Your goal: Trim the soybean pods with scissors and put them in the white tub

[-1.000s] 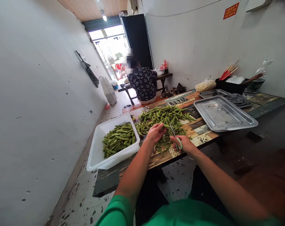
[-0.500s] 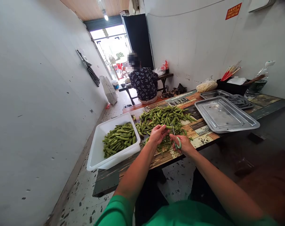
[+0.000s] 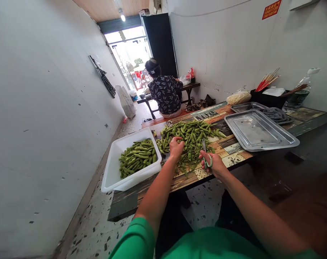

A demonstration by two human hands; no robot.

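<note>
My right hand (image 3: 214, 163) grips a pair of scissors (image 3: 207, 160) by the pale green handles, blades pointing up and away over the table. Left of it, my left hand (image 3: 176, 148) is closed, its fingers curled over the near side of a heap of green soybean pods (image 3: 191, 131). What those fingers hold, if anything, is hidden. Trimmed scraps and pods lie spread between both hands. A white plastic bin (image 3: 112, 176) stands at the table's left, beside my left hand, with a pile of pods (image 3: 138, 156) in it.
A metal tray (image 3: 260, 131) rests at the right, partly over another tray holding a grey cloth (image 3: 275, 114). Behind stand a black box of skewers (image 3: 268, 97), a plastic bottle (image 3: 300, 95) and a bagged bundle (image 3: 239, 97). A person (image 3: 165, 93) sits farther back, facing away.
My left hand has drawn away from the scissors to the left, and the pod it held at the blades no longer shows. My right hand has shifted slightly right with the scissors.
</note>
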